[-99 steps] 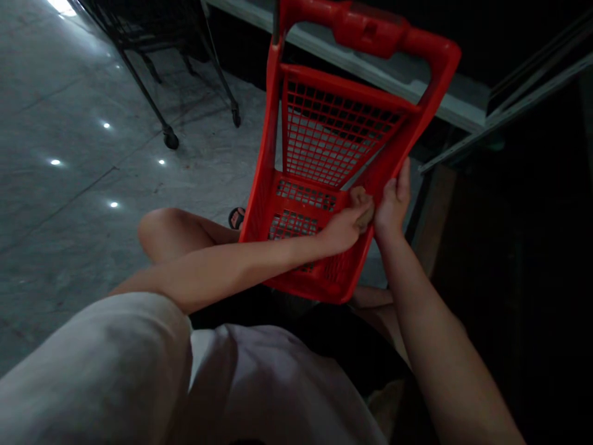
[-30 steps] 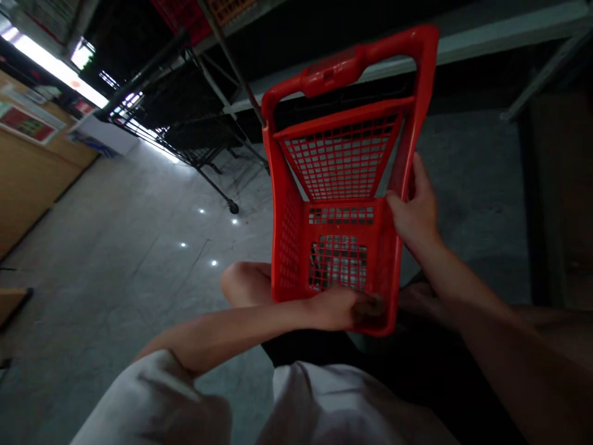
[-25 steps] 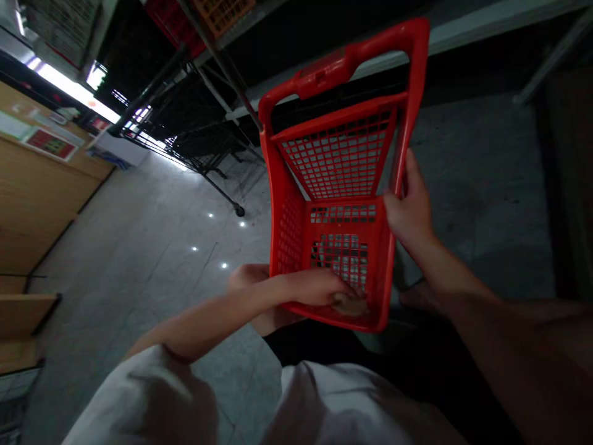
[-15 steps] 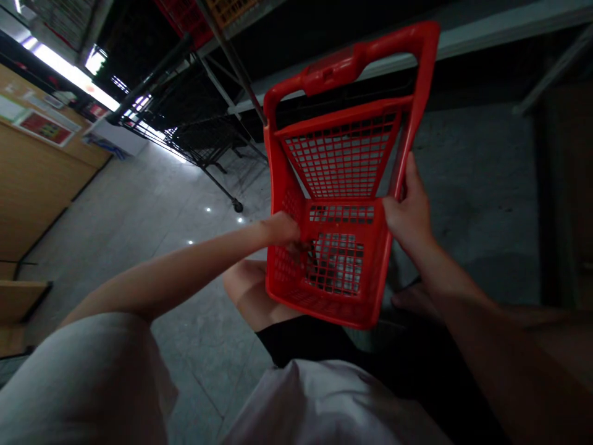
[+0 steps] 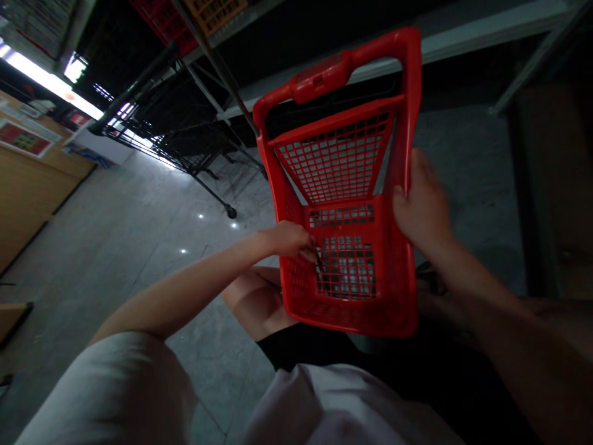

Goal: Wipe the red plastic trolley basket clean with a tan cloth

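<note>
A red plastic mesh basket [image 5: 345,161] with a thick handle at its top stands tilted on my lap. My right hand [image 5: 421,207] is wrapped round its right side rail. My left hand [image 5: 290,240] reaches inside the left part of the basket with its fingers pinched against the mesh wall. A small dark thing shows at the fingertips, too dim to name. My bare left knee [image 5: 252,303] lies below the basket.
A black wire trolley on castors [image 5: 185,145] stands on the grey tiled floor [image 5: 115,247] at the back left. A metal shelf edge [image 5: 463,37] runs behind the basket. Wooden furniture [image 5: 28,185] is at the far left. The right side is dark.
My left hand has moved from the basket's lower front rim up into its left inner side. My right hand has kept its hold on the right rail. The basket has shifted slightly.
</note>
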Tool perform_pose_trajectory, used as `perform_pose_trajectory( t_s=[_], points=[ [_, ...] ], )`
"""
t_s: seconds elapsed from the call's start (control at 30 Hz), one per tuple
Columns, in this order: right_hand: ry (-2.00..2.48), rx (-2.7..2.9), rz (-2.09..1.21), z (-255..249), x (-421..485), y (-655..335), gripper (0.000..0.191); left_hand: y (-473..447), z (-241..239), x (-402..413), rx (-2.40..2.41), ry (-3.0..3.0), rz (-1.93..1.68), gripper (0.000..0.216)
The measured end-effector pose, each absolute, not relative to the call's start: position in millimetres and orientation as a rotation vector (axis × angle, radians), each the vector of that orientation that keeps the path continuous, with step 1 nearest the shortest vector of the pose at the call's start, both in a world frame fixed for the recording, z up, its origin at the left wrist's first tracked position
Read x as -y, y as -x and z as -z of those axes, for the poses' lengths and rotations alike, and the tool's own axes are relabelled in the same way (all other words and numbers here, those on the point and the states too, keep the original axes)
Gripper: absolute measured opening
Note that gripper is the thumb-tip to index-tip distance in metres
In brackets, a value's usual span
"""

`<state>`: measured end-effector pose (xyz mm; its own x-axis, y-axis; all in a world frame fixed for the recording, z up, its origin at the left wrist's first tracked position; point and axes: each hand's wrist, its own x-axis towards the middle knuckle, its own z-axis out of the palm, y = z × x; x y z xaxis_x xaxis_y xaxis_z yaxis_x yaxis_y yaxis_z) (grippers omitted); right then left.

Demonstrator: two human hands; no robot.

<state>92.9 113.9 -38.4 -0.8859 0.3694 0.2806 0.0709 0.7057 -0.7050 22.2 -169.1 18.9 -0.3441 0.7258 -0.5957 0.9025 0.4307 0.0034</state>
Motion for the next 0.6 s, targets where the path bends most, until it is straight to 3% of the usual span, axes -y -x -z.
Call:
perform_pose_trajectory(
  t_s=[0.1,0.17,0.23,0.33,0.43,0.5,0.6],
  points=[
    [0.126,2.599,-0.769,21.6,-94.0,-92.9,0.075,-34.6,-17.2,176.8,-2.229,-1.467,0.396,0.038],
    [-0.078,2.636,-0.894,22.5,-66.3,-89.5,0.066,-34.1,-13.7,180.4,-2.355,-1.531,0.307,0.043],
    [-0.112,2.678,-1.244,33.5,-32.9,-84.4,0.055,-30.5,-8.3,184.1,-2.505,-1.56,0.173,0.044],
    [0.236,2.583,-2.048,55.9,11.2,-80.1,0.04,-24.8,-0.1,194.2,-2.713,-1.45,-0.067,0.044],
    [0.519,2.116,-2.836,67.1,34.7,-82.5,0.047,-18.9,0.9,212.1,-2.662,-1.418,-0.283,0.04],
    [0.578,1.806,-3.084,68.6,41.7,-84.8,0.042,-10.4,-3.4,226.6,-2.585,-1.46,-0.41,0.043],
    [0.682,1.607,-3.07,72.5,54.9,-84.6,0.019,16.3,-7.8,244.5,-2.704,-1.397,-0.678,0.047]
  ],
)
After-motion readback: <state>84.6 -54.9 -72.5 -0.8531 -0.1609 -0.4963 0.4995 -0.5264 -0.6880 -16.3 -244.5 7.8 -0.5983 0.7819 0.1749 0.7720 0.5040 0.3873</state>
